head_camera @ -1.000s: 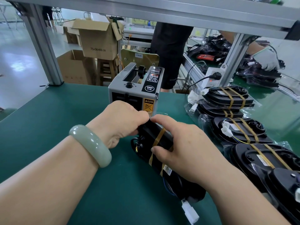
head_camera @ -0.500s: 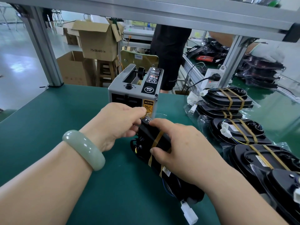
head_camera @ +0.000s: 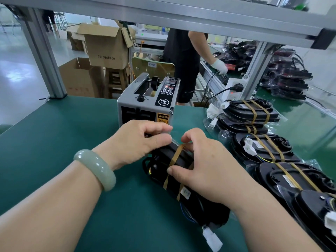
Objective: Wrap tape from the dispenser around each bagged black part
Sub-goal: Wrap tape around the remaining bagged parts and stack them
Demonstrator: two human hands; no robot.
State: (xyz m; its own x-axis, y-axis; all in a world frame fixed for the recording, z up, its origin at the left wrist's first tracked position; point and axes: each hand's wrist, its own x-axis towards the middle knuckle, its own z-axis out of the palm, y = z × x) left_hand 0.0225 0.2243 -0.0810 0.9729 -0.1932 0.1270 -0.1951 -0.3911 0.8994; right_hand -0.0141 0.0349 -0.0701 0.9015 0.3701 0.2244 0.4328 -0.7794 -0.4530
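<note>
Step in hand, judged: wrapping.
- Black plastic-bagged part (head_camera: 196,204) on green surface (head_camera: 72,133), near grey box tape dispenser (head_camera: 145,106); tan tape band (head_camera: 175,155) already round it.
- Right hand (head_camera: 205,166) curled round part, thumb on band.
- Left hand (head_camera: 140,140) pinches translucent film (head_camera: 171,132); tape or bag edge, cannot tell.
- Next calls for pulling taut and pressing flat.

My right hand (head_camera: 205,166) covers the middle of the part (head_camera: 198,206), so what lies beneath my palm is hidden. My left hand (head_camera: 140,140) blocks the lower front of the dispenser (head_camera: 145,99) and the part's far end. The tape (head_camera: 172,135) pinched in my left fingers is clear and smeared, and its edges are lost. The dispenser's small labels (head_camera: 168,89) are unreadable. The taped parts (head_camera: 309,206) on my right are cut by the edge. The beam (head_camera: 200,17) hides the head of the person (head_camera: 181,57) behind.
</note>
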